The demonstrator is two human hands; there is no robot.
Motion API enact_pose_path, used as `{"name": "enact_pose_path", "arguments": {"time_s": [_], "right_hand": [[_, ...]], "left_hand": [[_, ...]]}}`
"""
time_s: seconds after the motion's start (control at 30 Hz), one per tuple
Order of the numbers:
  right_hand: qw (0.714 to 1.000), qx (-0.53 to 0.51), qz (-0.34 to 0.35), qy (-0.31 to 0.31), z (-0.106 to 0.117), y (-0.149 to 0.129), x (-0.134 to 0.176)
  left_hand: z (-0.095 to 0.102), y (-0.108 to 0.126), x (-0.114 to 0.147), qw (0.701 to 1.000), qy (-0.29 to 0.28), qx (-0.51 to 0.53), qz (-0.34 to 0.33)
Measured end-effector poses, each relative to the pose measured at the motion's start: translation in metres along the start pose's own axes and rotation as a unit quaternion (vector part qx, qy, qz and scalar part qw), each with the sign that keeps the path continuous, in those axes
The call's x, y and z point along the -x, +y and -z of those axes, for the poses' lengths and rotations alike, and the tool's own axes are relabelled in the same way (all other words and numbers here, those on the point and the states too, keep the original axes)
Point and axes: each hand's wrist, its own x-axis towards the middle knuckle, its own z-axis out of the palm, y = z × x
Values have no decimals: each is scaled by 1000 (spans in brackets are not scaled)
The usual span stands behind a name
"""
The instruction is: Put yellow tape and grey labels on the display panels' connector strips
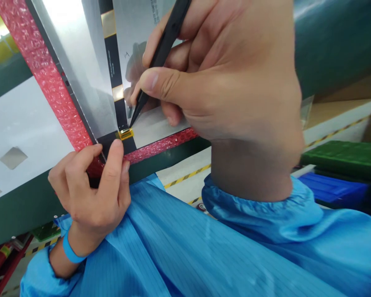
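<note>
In my right hand (pixel 210 78) is a black, pen-like spudger (pixel 163 45), pinched between thumb and fingers. Its narrow tip points down at a small piece of yellow tape (pixel 126 134), which sits at the lower end of a black flex cable (pixel 113 62) with gold patches. The cable runs along a shiny silver metal panel (pixel 77 53). My left hand (pixel 95 185) lies at the panel's near corner, holding nothing. Its fingers are bent and apart, with one fingertip just below the yellow tape. Whether the spudger touches the tape or the cable, I cannot tell.
Pink bubble wrap (pixel 46 70) lies under the panel's edges on a green table (pixel 24 214). To the left is a white sheet (pixel 24 123) with grey diamond marks. A blue bin (pixel 334 187) and a green crate (pixel 346 159) stand lower right.
</note>
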Motion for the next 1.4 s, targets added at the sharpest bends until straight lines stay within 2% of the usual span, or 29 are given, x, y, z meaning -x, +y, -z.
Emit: {"name": "enact_pose_path", "arguments": {"time_s": [0.17, 0.3, 0.43, 0.67, 0.87, 1.07, 1.17, 1.3, 1.4], "right_hand": [[1000, 7, 16, 8, -1, 2, -2], [1000, 13, -3, -5, -1, -1, -3], [998, 44, 33, 15, -2, -1, -2], [998, -8, 14, 54, 0, 12, 3], [996, -51, 30, 69, -4, 18, 3], [993, -46, 23, 104, -12, 18, 3], [989, -64, 42, 130, -15, 22, 3], [987, -101, 61, 114, -15, 23, 3], [985, -118, 67, 107, -29, 14, 7]], "left_hand": [[1, 1, -1, 999, -40, -6, 2], [0, 2, -3, 998, -52, -19, 6], [0, 3, -4, 998, -55, -27, 21], [3, 10, -8, 997, -60, -45, 18], [2, 18, -15, 994, -104, -40, -2], [8, 15, -6, 991, -86, -89, 44], [12, 13, 0, 991, -74, -97, 61], [26, -4, 12, 996, -51, -72, 32], [54, -42, 30, 1000, 0, -16, 24]]}}
